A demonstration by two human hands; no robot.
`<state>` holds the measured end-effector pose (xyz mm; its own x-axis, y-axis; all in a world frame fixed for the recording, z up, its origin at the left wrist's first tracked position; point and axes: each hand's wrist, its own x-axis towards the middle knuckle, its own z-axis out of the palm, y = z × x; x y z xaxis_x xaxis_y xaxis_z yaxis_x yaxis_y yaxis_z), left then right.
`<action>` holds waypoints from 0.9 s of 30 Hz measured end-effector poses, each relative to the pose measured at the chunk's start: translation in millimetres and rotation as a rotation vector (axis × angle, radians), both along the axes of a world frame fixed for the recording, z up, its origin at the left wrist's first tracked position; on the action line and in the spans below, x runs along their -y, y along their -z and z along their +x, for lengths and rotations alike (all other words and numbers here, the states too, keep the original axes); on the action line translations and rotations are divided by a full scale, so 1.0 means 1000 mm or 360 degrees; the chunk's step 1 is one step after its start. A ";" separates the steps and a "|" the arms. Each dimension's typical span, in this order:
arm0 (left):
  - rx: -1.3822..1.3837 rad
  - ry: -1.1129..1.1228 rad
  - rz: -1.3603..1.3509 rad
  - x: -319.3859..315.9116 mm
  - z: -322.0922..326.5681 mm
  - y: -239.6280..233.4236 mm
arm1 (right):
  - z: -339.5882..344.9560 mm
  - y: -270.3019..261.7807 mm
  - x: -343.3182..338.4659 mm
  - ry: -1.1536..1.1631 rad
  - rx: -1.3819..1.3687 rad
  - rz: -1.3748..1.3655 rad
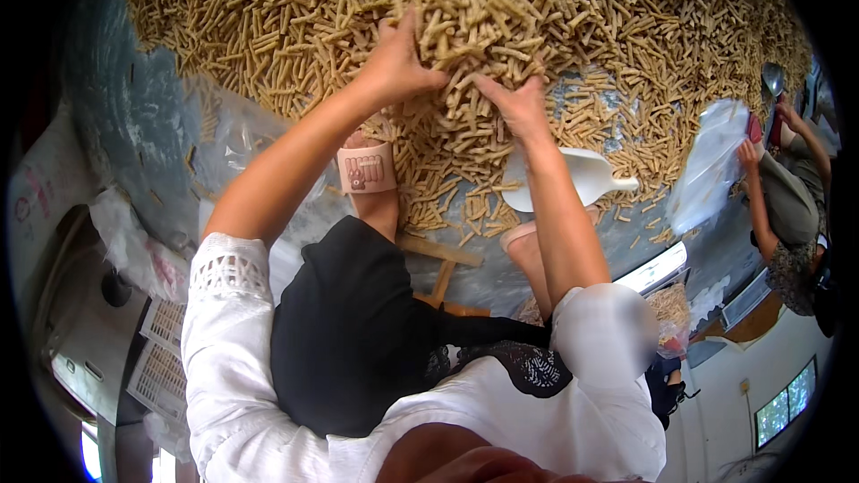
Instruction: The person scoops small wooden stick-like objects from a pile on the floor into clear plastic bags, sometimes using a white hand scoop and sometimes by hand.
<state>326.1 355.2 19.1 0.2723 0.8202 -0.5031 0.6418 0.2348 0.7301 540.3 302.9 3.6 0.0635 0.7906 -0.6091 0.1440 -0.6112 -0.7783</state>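
Observation:
A broad heap of short, tan snack-like sticks [282, 20] covers the grey floor sheet before me. My left hand [401, 66] reaches into the heap, thumb spread to the right, other fingers partly buried among sticks. Close by on the right, my right hand [520, 99] is also in the heap, its thumb pointing left. Sticks lie between and over the fingers, some blurred; whether either hand grips any is not clear. A white plastic scoop [580, 178] lies partly behind my right forearm, its handle pointing right, with sticks around it.
Clear plastic sheeting [245, 124] lies left of the heap. Near my feet is a pink slide sandal [367, 169], with a wooden piece [439, 249] below it. At the far right a co-worker's hand [748, 155] touches a plastic bag [710, 164], near a metal scoop [772, 78].

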 end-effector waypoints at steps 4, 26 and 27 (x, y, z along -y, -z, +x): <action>0.0542 -0.0223 -0.0122 -0.001 0.005 0.010 | -0.024 -0.039 -0.010 0.0315 -0.0719 -0.0018; 0.1295 -0.0116 -0.1477 0.084 0.220 0.058 | 0.155 -0.029 0.068 0.1062 -0.0309 -0.0609; 0.1250 -0.0100 -0.1440 0.064 0.229 0.041 | 0.178 -0.021 0.051 0.1006 -0.0353 -0.0528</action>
